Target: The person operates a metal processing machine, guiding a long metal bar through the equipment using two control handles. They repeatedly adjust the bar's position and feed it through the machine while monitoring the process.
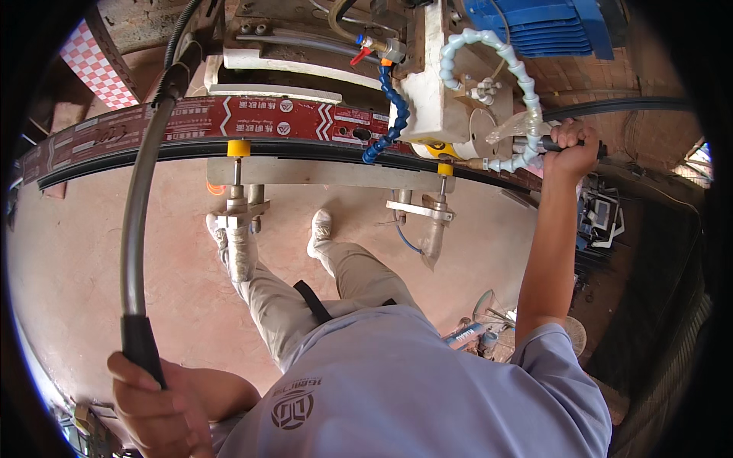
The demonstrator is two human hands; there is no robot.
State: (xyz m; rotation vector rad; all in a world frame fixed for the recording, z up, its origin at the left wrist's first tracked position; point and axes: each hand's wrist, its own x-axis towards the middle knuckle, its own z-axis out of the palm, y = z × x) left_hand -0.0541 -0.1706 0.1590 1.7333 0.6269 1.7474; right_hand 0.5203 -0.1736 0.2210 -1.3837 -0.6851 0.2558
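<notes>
At the lower left, my left hand (156, 408) is wrapped round the black grip (140, 347) of a long metal lever (145, 191) that rises to the machine. Far to the right, my right hand (574, 151) closes on a black handle (551, 143) beside the machine's white head (427, 99). A long profile under red printed film (263, 118) lies across the machine bed, with a black strip (305, 148) along its near side. Two yellow-tipped clamps (238, 148) press against or stand close to that strip; which, I cannot tell. The cutting tool is hidden.
A blue segmented hose (395, 99) and a white segmented hose (515, 65) curve down near the head. Behind them sits a blue finned motor housing (534, 30). On the floor at the right are equipment (603, 217) and a dark mat (649, 282). A checkered panel (95, 65) stands far left.
</notes>
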